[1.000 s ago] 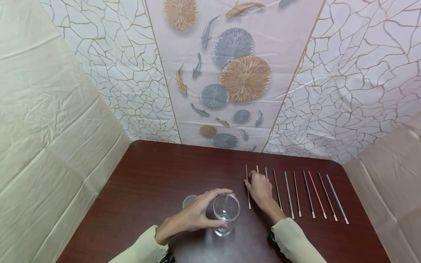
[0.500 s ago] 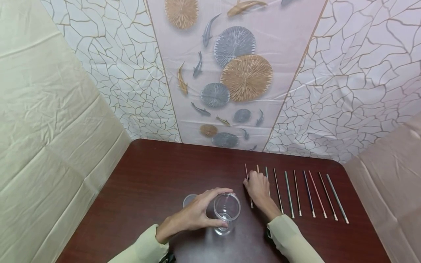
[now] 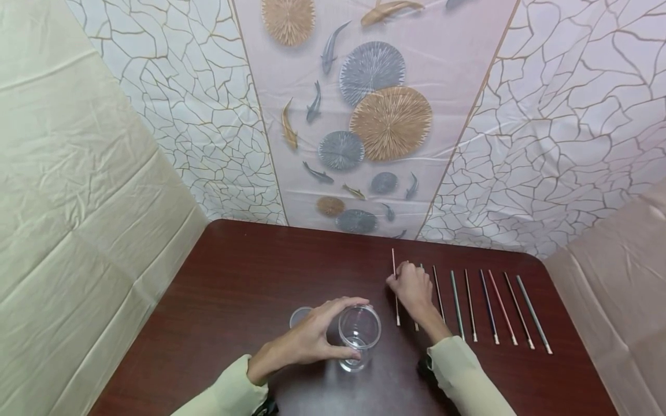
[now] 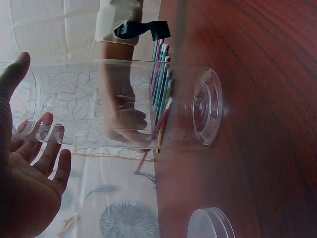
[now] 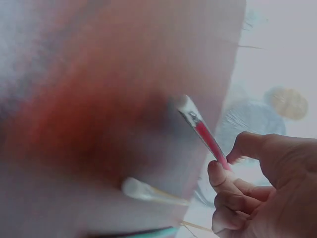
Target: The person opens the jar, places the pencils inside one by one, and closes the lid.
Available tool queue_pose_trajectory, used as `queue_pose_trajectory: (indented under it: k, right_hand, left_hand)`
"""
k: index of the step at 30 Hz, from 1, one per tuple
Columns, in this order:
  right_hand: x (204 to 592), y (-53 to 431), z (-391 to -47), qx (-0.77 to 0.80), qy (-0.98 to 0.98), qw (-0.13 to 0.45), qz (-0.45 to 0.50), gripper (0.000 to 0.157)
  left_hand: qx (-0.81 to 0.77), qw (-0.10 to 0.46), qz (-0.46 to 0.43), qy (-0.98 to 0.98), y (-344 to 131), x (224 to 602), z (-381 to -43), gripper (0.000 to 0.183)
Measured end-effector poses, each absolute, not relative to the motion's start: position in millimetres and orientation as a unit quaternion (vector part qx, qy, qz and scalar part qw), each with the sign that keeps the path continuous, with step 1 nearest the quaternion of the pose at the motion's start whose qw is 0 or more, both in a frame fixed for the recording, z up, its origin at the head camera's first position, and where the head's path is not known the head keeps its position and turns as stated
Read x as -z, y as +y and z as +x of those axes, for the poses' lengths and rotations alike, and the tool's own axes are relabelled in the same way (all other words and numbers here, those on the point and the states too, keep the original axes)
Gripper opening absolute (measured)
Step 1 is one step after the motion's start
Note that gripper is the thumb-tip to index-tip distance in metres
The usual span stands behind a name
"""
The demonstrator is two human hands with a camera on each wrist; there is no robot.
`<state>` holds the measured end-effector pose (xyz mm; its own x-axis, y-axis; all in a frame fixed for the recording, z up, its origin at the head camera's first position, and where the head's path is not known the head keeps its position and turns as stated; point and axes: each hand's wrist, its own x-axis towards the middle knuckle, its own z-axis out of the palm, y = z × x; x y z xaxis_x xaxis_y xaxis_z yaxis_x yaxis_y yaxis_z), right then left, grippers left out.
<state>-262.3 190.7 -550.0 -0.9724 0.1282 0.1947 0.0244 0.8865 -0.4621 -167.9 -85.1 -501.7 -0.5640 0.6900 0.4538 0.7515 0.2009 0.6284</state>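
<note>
My left hand [image 3: 307, 338] is around a clear plastic jar [image 3: 359, 329] that stands upright on the table, thumb on the near side and fingers on the far side near its rim. The jar looks empty. A clear round lid [image 3: 300, 315] lies just beyond the left hand, partly covered by it. My right hand [image 3: 414, 289] pinches a red pencil [image 5: 210, 141] between thumb and forefinger, its white eraser end pointing toward me. A yellow pencil [image 5: 158, 194] lies beside it, mostly under the right hand in the head view.
Several pencils, among them a teal one [image 3: 458, 306] and a red one [image 3: 502, 306], lie in a spaced row on the right of the dark red-brown table [image 3: 234, 277]. A patterned cloth [image 3: 208, 115] hangs behind the table's far edge.
The right hand first reached the leftmost red pencil, then closed on it; the pencil has shifted slightly away from me and its angle has changed. The left hand and jar have stayed put.
</note>
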Motion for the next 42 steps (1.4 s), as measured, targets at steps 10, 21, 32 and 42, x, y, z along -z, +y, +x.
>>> queue_pose_trajectory:
  k: [10,21,32,42]
  right_hand:
    - [514.8,202.1,-255.0,-0.309,-0.940,0.141,-0.031,0.013]
    - [473.0,200.3,-234.2,-0.360,-0.907,0.218,0.000,0.010]
    - [416.7,191.3,-203.3,-0.437,-0.850,0.293,0.036,0.015]
    - [377.3,176.4,-167.2,-0.553,-0.765,0.317,0.092,0.019]
  left_hand:
    - [0.429,0.036,-0.464,-0.775,-85.1,501.8,-167.6,0.090]
    - [0.434,0.026,-0.454,-0.778,-84.7,501.5,-166.3,0.091]
    - [0.435,0.033,-0.460,-0.773,-84.4,502.5,-167.9,0.091]
    - [0.440,0.034,-0.463,-0.768,-83.2,503.2,-167.9,0.091]
